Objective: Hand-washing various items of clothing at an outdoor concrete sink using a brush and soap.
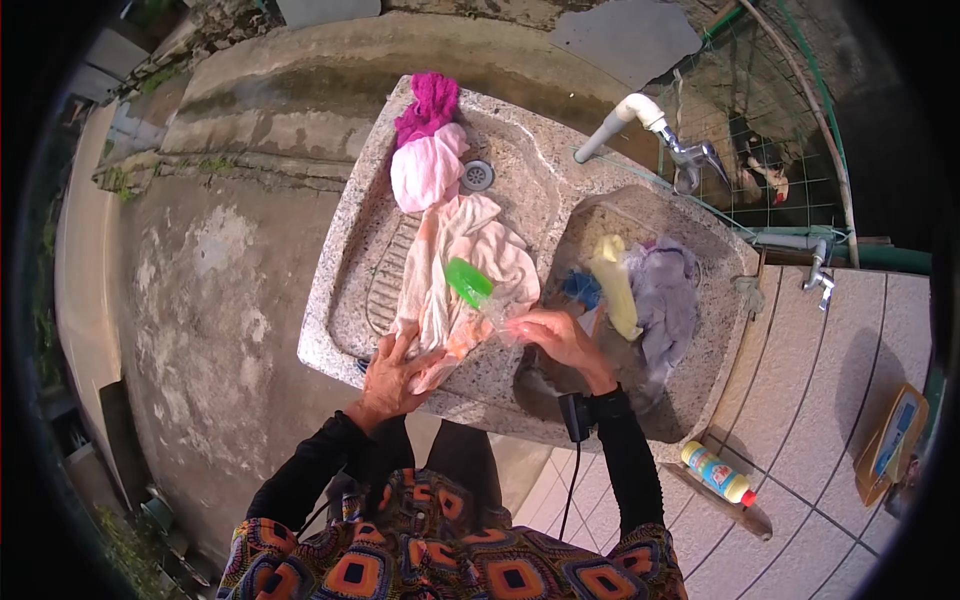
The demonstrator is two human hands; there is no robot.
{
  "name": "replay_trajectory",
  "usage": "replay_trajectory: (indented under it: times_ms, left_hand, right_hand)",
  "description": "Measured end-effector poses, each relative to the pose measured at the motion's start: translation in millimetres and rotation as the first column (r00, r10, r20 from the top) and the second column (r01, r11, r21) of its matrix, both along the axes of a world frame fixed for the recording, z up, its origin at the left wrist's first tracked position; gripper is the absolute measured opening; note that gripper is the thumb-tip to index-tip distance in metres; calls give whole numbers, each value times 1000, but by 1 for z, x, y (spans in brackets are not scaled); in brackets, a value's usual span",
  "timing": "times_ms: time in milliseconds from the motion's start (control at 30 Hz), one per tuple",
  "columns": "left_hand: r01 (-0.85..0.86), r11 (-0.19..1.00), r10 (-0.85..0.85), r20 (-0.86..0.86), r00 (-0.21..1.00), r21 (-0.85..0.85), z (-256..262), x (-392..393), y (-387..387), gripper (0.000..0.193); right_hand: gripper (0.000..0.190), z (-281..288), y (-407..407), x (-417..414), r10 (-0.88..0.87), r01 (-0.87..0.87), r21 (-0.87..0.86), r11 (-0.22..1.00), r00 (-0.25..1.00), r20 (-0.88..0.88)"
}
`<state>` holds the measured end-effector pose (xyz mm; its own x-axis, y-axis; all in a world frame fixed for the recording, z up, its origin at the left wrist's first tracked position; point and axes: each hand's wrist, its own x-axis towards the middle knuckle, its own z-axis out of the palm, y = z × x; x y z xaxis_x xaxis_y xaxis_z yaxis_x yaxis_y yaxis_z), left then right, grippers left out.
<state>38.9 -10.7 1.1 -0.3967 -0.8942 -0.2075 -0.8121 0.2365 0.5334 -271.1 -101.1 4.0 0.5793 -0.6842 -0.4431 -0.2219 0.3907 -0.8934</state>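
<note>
A wet white and peach cloth [480, 240] lies over the washboard side of a speckled stone laundry sink [315, 330]. My left hand [390, 379] rests on its near end, fingers spread over the fabric. Just right of the cloth is my right hand [551, 337], fingers bent around the end of a clear, crinkled plastic wrapper; a green bar [469, 283], perhaps soap, sits at the wrapper's other end, over the cloth. Beyond, a pale pink cloth [427, 169] and a magenta cloth [427, 105] are heaped by the drain [478, 175].
The water-filled right basin holds a yellow cloth [616, 289], a grey-purple cloth [664, 300] and a blue one [582, 288]. A metal tap [694, 157] juts over it. On the tiled ledge at right lie a yellow bottle [716, 472] and a wooden stick [739, 514].
</note>
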Motion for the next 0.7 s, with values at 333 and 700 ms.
replay_trajectory:
  times_ms: [333, 700]
  left_hand:
    - [-119, 986, 93, -203, 975, -120, -22, -9, 1, 63]
    - [-176, 970, 112, -333, 936, -170, -18, 32, 21, 56]
  right_hand:
    - [26, -57, -52, 129, -459, -309, -798, 518, 686, -564]
    - [21, -56, 11, 165, -332, -234, -828, 509, 834, -441]
